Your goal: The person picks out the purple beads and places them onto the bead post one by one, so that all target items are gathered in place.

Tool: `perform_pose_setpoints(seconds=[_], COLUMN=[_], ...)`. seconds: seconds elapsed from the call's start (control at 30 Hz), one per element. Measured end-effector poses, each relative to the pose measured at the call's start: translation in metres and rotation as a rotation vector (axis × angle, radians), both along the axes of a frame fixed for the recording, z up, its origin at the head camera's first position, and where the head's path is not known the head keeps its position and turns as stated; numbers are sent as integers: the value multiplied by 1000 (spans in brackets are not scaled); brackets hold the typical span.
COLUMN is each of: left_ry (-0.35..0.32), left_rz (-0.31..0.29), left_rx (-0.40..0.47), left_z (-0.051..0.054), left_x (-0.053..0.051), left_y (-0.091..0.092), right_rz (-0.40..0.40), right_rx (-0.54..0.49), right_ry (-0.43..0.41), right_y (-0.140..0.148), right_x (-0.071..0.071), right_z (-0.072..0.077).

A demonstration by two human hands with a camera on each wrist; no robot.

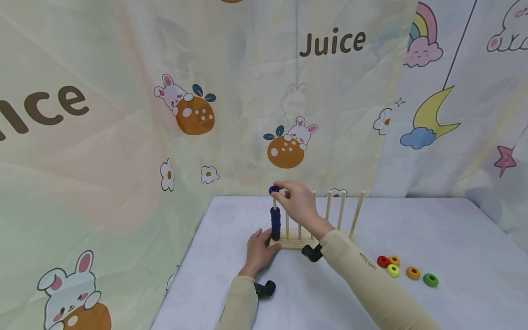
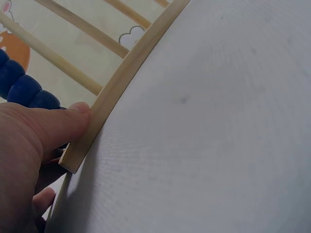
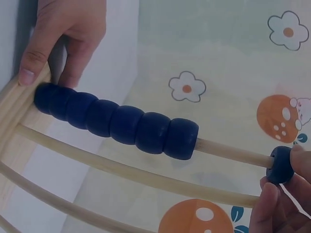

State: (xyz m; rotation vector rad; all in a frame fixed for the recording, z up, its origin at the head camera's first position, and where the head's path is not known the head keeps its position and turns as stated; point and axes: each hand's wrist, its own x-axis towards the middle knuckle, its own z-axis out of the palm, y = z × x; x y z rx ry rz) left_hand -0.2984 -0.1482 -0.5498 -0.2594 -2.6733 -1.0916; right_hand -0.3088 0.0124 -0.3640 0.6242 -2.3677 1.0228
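Note:
A wooden peg rack with several upright pegs stands on the table. Its leftmost peg carries a stack of dark blue beads. At that peg's tip is another blue bead, pinched between the thumb and fingers of my right hand; how far the tip sits in its hole cannot be seen. My left hand grips the left end of the rack's base, thumb in front and fingers behind. The other pegs that show carry no beads.
Right of the rack lie a red bead, two orange beads, a yellow bead and a green bead on the white tabletop. A printed curtain hangs behind the table.

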Motion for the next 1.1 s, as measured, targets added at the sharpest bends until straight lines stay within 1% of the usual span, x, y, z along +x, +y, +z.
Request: perform_pose_setpoints(seconds=[0.2, 0.5, 0.67, 0.93, 1.1], left_ry=[16, 10, -7, -8, -21], left_rz=[-10, -13, -11, -9, -11], left_rx=[10, 13, 12, 11, 13], left_z=[2, 1, 2, 4, 4], left_x=[2, 1, 1, 2, 2], left_y=[-1, -1, -1, 0, 0], right_rz=[-4, -21, -24, -27, -34], right_rx=[2, 10, 18, 11, -20], right_ry=[-33, -64, -83, -85, -78], right_y=[-1, -2, -1, -2, -1], right_x=[0, 2, 3, 2, 2], right_z=[-3, -4, -5, -8, -10])
